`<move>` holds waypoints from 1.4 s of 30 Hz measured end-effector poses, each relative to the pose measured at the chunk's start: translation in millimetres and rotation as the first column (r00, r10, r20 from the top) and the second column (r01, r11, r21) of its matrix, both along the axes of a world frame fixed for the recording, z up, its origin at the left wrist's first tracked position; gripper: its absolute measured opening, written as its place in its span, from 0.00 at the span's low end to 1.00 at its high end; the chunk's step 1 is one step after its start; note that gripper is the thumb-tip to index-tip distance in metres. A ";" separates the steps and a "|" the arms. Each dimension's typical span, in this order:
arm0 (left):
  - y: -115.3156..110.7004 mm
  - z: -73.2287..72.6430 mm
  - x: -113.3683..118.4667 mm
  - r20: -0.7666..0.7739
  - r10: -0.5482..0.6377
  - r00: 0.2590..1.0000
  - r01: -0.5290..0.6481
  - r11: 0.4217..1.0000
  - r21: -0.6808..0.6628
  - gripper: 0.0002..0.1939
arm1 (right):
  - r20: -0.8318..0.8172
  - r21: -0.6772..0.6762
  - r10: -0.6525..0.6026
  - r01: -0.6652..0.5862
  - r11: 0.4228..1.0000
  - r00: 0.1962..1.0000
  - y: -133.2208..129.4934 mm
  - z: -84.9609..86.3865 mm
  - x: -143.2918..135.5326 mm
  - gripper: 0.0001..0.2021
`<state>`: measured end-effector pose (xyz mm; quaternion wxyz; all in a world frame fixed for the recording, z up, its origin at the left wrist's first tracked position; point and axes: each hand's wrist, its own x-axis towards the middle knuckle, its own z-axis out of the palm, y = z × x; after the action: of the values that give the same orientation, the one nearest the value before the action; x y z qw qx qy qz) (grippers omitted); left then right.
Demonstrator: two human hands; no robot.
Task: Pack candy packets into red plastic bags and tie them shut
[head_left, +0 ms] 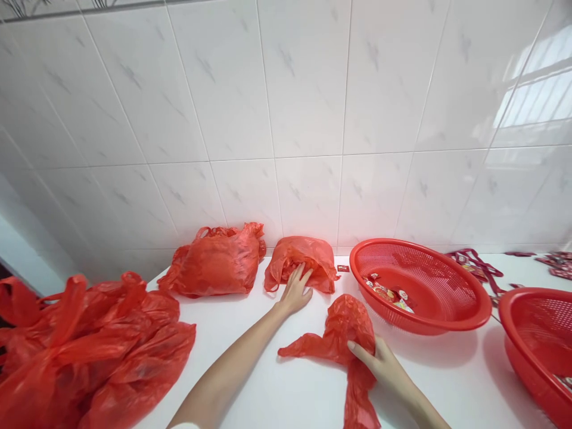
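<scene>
My left hand (297, 290) reaches to a filled red plastic bag (308, 245) by the wall, its fingers spread against the bag's crumpled front. My right hand (378, 363) holds a limp, crumpled red bag (348, 325) just above the white table, with the thumb over its near side and the other fingers hidden behind it. Another full red bag (221, 262) stands left of the one my left hand touches.
A heap of red bags (102, 351) covers the left side. On the right, a red basket (420, 322) holds small packets; a second basket (536, 357) is cut off by the edge. Red ribbons (480, 262) and a small red packet (343, 269) lie near the tiled wall.
</scene>
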<state>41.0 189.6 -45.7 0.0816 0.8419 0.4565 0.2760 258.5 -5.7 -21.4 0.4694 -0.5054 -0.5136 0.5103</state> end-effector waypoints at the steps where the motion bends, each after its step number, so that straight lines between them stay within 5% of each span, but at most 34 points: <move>1: -7.4 -1.8 -0.6 0.037 0.013 0.999 -0.014 1.000 0.021 0.30 | -0.031 -0.017 -0.007 0.006 1.000 1.000 0.8 -3.1 -0.5 0.25; 4: -40.4 -5.3 -7.2 0.276 0.005 0.961 -0.029 0.996 0.085 0.19 | -0.127 -0.030 -0.055 0.051 0.998 0.990 2.6 -12.8 -1.7 0.25; 6: -67.0 -6.3 -11.5 0.410 -0.092 0.907 0.089 0.996 0.026 0.16 | -0.137 -0.021 -0.068 0.066 0.998 0.988 4.3 -19.8 -0.1 0.25; 8: -92.1 -7.3 -11.5 0.441 -0.234 0.867 0.293 0.953 -0.071 0.19 | -0.095 -0.022 -0.049 0.047 0.999 0.994 6.3 -26.7 3.4 0.26; 11: -117.5 -12.9 -2.6 0.405 -0.327 0.854 0.417 0.895 -0.157 0.33 | -0.033 -0.028 -0.099 0.099 0.995 0.994 7.8 -36.2 8.2 0.27; 16: -117.5 -36.9 10.6 0.357 -0.287 0.889 0.404 0.857 -0.320 0.43 | -0.089 -0.038 -0.262 0.260 0.965 0.961 6.4 -47.1 4.6 0.29; 19: -108.3 -46.6 9.3 0.369 -0.299 0.880 0.423 0.848 -0.321 0.42 | -0.131 -0.004 -0.170 0.171 0.985 0.977 8.2 -42.6 2.9 0.29; 25: -108.1 -28.0 2.9 0.443 -0.244 0.863 0.357 0.914 -0.192 0.26 | -0.271 0.095 0.039 -0.013 0.995 0.962 13.3 -18.9 2.6 0.31; 28: -107.8 -13.3 2.3 0.487 -0.187 0.853 0.279 0.952 -0.124 0.18 | -0.426 0.092 -0.008 0.052 0.994 0.904 16.1 -13.4 0.8 0.30; 32: -102.1 -6.6 3.7 0.590 -0.001 0.808 0.102 0.985 -0.139 0.11 | -0.424 0.073 -0.140 0.188 0.979 0.895 19.5 -11.9 2.7 0.25; 37: -105.4 -7.4 3.5 0.677 0.258 0.689 -0.129 0.963 -0.236 0.11 | -0.434 -0.029 -0.260 0.275 0.961 0.862 18.8 -15.9 8.2 0.26; 42: -131.8 -3.4 10.2 0.683 0.215 0.699 -0.115 0.975 -0.190 0.20 | -0.373 -0.013 -0.222 0.234 0.972 0.901 11.6 -14.5 11.4 0.26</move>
<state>51.2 57.8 -49.1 0.2786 0.6232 0.4825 0.5487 269.8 5.8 -35.9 0.6228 -0.4484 -0.3609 0.5300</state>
